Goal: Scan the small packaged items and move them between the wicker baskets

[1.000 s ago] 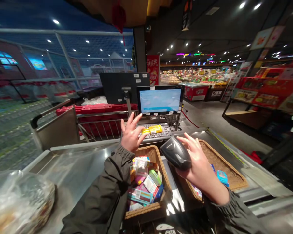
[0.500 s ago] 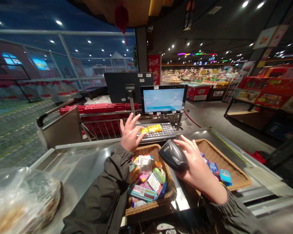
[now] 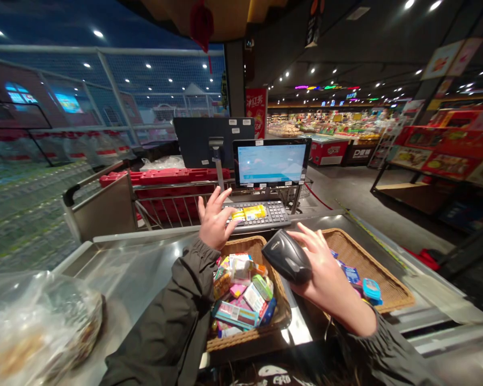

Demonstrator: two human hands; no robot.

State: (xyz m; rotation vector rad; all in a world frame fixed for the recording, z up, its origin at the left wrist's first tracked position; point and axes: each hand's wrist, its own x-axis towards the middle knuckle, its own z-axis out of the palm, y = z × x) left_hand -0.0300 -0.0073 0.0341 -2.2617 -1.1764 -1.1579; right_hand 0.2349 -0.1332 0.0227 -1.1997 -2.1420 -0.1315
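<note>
My left hand [image 3: 214,222] is over the near-left part of the keyboard [image 3: 279,214]. Its thumb and index finger pinch the left end of a small yellow packet [image 3: 253,213], while the other fingers spread upward. My right hand [image 3: 320,271] grips a black handheld barcode scanner [image 3: 285,257], its head tilted up and left towards the packet. Below my hands, a wicker basket [image 3: 284,316] holds several small boxes and packets. Partly behind my right forearm stands a second wicker basket [image 3: 390,273], containing blue packets and a blue tub [image 3: 371,290].
A lit monitor [image 3: 271,163] stands behind the keyboard, with a second screen [image 3: 209,142] turned away beside it. Clear plastic bags [image 3: 36,321] lie on the metal counter [image 3: 124,279] at left. Beyond are a shopping trolley [image 3: 165,209] and red shelf goods [image 3: 446,139].
My view has shifted very slightly. The packet now lies marginally further left over the keyboard, in line with my left hand. Both hands keep their holds.
</note>
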